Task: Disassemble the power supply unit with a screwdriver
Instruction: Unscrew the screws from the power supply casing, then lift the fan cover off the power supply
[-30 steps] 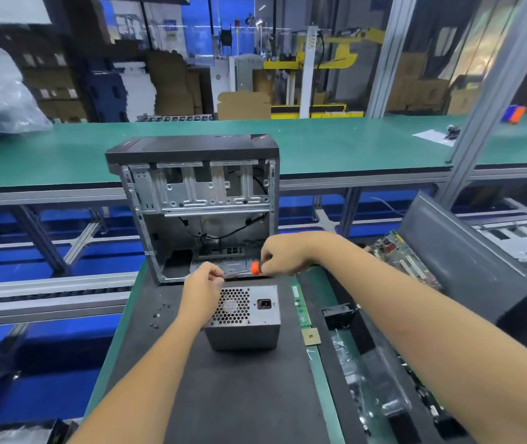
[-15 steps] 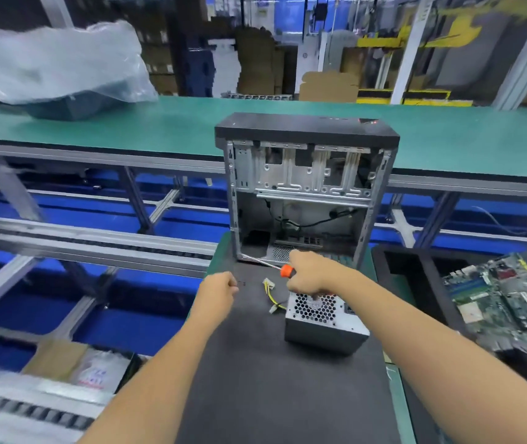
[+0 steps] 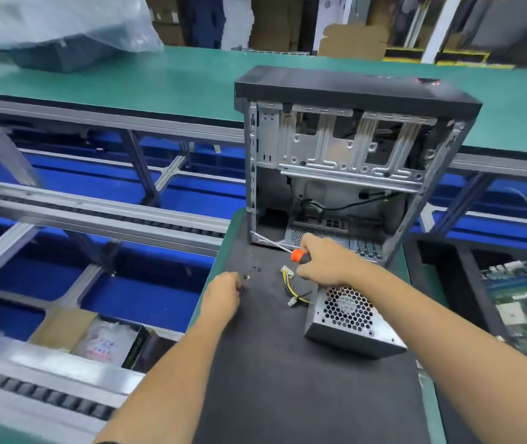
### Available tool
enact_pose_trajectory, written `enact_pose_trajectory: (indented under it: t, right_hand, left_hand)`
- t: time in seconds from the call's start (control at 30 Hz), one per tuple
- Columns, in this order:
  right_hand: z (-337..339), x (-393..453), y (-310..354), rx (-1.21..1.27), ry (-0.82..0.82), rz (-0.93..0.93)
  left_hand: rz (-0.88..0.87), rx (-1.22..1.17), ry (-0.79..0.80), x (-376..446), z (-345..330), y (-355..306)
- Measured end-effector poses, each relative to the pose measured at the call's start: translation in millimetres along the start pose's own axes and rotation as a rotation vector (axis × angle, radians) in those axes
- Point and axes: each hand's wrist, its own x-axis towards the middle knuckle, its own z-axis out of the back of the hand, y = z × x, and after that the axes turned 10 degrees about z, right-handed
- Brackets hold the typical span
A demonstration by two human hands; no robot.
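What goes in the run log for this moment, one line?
right hand: grips screwdriver | left hand: at loose screws on mat | power supply unit: on mat, before open computer case

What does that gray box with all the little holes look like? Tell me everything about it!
The power supply unit is a boxy gray metal case lying on the dark mat, in front of the open computer case. Its top face has a honeycomb grille of holes with a fan behind it. Yellow and black wires with white plugs trail from its far left end. The right hand, holding a screwdriver, hovers at its far end.
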Motion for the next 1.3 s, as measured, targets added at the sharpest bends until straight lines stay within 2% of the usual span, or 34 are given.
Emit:
enact_pose_trajectory:
  t: [0.4,0.53,0.6,0.67,0.73,0.87,1.03,1.13,1.3]
  right_hand:
    - [11,6,-2,0.021,-0.036,-0.002]
    - [27,-6,-16,0.006,-0.097,-0.031]
    - [36,-16,-28,0.022,-0.120,-0.056]
    - [44,-29,-42,0.005,-0.123,-0.080]
    - [48,-44,-57,-0.022,-0.122,-0.108]
    - [49,-70,-89,-0.044,-0.147,-0.254]
    - [35,-107,-131,0.193,-0.158,-0.524]
    - [10,-118,-146,0.333,-0.054,-0.617]
    - [-31,-105,-149,0.305,0.164,-0.689]
  left_hand:
    - [0.024,-0.009,0.066,5,6,7]
    - [-0.037,-0.032,-0.070,2,15,-2]
    - [-0.134,-0.101,-0.168,-3,22,-24]
    - [-0.240,-0.162,-0.195,-10,28,-57]
    - [-0.318,-0.198,-0.149,-17,30,-91]
    - [-0.306,-0.283,0.153,-31,17,-141]
    - [-0.002,-0.292,0.380,-36,2,-162]
    - [0.087,-0.297,0.469,-37,4,-166]
    - [0.151,-0.308,0.518,-42,1,-164]
